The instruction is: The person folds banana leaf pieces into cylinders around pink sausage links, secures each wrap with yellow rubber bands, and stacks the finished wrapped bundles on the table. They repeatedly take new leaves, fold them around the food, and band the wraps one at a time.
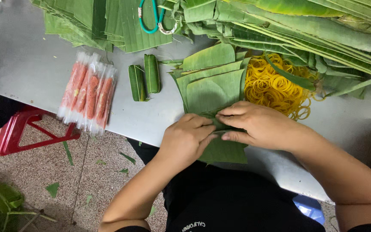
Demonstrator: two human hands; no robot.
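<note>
A folded green banana-leaf piece (220, 148) is pinched between both hands at the near edge of the grey metal table (22, 68): the left hand (185, 139) is curled over the fold with fingers closed on it, and the right hand (258, 124) is pressed flat against it, fingertips and thumb closed on the crease. Going from the left, a red plastic stool (9, 133) is seen below the table edge, then a row of pinkish-orange sausage sticks in clear plastic sleeves (89, 94), then two finished small green leaf-wrapped rolls (144, 77) laid side by side, well apart from the hands. Behind the hands a stack of cut green leaf squares (211, 81) is fanned out, and just to its right a heap of yellow rubber bands (271, 86) is piled. The fold would best be kept tight by even pressure from both thumbs while the leaf is turned along its grain. The worked leaf's long axis is judged to run towards and away from the person, its free end hanging over the table edge towards the person.
</note>
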